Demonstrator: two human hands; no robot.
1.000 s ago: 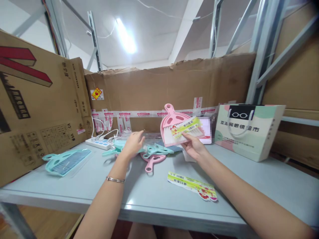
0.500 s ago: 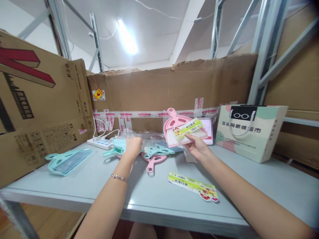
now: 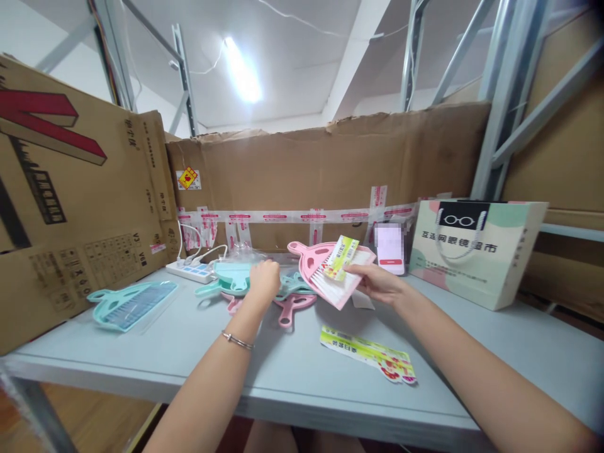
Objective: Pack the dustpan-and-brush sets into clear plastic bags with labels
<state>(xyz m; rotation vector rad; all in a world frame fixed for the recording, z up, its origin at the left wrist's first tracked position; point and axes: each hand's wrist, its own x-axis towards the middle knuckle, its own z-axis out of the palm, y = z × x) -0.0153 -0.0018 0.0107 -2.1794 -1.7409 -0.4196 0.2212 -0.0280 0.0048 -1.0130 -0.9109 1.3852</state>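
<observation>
My right hand [image 3: 381, 282] grips a pink mini dustpan with a white brush [image 3: 325, 267] and a yellow-green label card [image 3: 342, 257] on top, tilted with its handle pointing left. My left hand [image 3: 264, 280], fingers curled, rests on a heap of clear plastic bags [image 3: 245, 254] and teal and pink dustpans [image 3: 292, 296] at the back of the grey table [image 3: 283, 377]. What its fingers hold is hidden.
A bagged teal dustpan set [image 3: 127, 303] lies at the left. A label card [image 3: 368, 353] lies flat near the front. A white power strip [image 3: 191, 272], a phone [image 3: 390, 250] and a paper gift bag [image 3: 474, 248] stand along the cardboard walls.
My right hand has lowered and turned the pink dustpan set, its handle swinging from up to the left. My left hand closed and settled onto the pile.
</observation>
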